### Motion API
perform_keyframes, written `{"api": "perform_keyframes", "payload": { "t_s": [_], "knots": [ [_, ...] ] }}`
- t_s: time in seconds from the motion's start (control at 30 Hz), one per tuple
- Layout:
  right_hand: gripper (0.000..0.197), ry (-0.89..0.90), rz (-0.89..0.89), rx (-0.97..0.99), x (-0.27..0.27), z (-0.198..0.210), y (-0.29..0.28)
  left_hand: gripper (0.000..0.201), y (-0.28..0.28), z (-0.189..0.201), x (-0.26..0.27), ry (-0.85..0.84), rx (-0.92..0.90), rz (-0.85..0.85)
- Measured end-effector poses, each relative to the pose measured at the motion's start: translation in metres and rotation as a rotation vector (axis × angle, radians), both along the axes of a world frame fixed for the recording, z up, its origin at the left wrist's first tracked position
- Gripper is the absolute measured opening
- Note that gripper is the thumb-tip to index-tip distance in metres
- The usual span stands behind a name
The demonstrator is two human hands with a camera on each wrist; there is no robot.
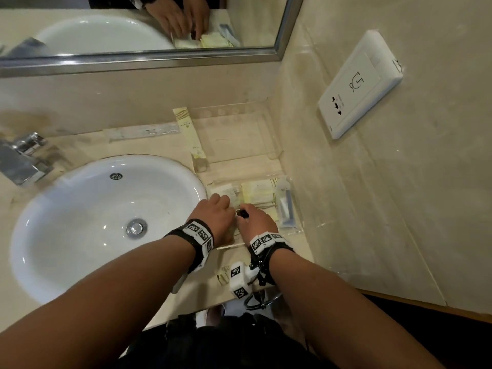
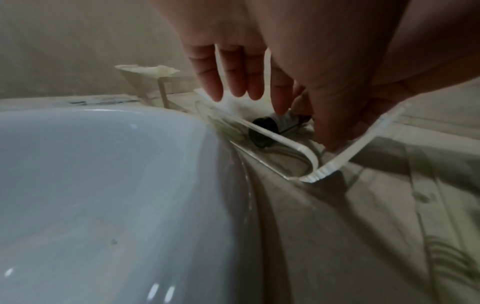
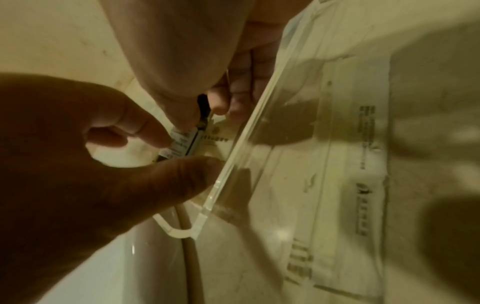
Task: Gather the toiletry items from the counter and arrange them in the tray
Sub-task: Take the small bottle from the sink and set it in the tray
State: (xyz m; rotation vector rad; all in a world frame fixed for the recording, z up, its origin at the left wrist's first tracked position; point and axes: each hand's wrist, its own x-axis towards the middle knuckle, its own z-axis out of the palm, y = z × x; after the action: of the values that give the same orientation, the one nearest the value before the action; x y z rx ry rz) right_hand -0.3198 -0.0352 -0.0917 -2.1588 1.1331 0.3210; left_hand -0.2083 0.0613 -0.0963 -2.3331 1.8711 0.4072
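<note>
A clear acrylic tray (image 1: 294,231) sits on the counter right of the sink. White (image 1: 225,191) and yellow sachets (image 1: 258,193) and a packet with a blue-white tube (image 1: 286,207) lie in it. Both hands meet over its near end around a small bottle with a black cap (image 1: 242,213). My left hand (image 1: 217,209) pinches the bottle (image 2: 270,123) between forefinger and thumb, just behind the tray rim (image 2: 311,162). My right hand (image 1: 257,222) pinches the bottle's labelled body (image 3: 185,142) between thumb and forefinger, beside the tray wall (image 3: 246,133).
A white sink (image 1: 80,222) with a chrome faucet (image 1: 24,158) lies left. Behind the tray stands a clear acrylic stand (image 1: 239,134) with a long yellow packet (image 1: 190,134) on its left side. Another small bottle (image 1: 222,275) lies near the counter's front edge. A wall socket (image 1: 359,83) is at right.
</note>
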Motion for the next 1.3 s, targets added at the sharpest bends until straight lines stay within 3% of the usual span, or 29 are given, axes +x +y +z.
{"api": "perform_keyframes", "payload": {
  "t_s": [0.13, 0.5, 0.7, 0.97, 1.17, 1.3],
  "knots": [
    [0.045, -0.02, -0.036, -0.004, -0.004, -0.001, 0.003, 0.041, -0.004, -0.004, -0.005, -0.005, -0.077, -0.02],
    [0.043, -0.036, -0.012, 0.026, -0.006, 0.002, 0.003, 0.041, -0.012, -0.005, -0.004, 0.017, -0.053, 0.031],
    [0.04, 0.004, -0.072, 0.024, -0.001, -0.002, 0.003, 0.057, -0.013, -0.009, 0.004, 0.045, 0.016, 0.014],
    [0.059, -0.029, -0.005, 0.029, -0.001, -0.004, 0.004, 0.049, -0.014, -0.014, 0.006, 0.034, 0.011, 0.02],
    [0.055, -0.061, -0.021, 0.007, -0.004, -0.008, 0.006, 0.042, -0.015, -0.012, 0.009, 0.034, -0.054, 0.015],
    [0.055, -0.078, -0.023, -0.018, -0.007, -0.01, 0.006, 0.053, -0.019, -0.01, 0.011, 0.041, -0.05, 0.058]
  ]
}}
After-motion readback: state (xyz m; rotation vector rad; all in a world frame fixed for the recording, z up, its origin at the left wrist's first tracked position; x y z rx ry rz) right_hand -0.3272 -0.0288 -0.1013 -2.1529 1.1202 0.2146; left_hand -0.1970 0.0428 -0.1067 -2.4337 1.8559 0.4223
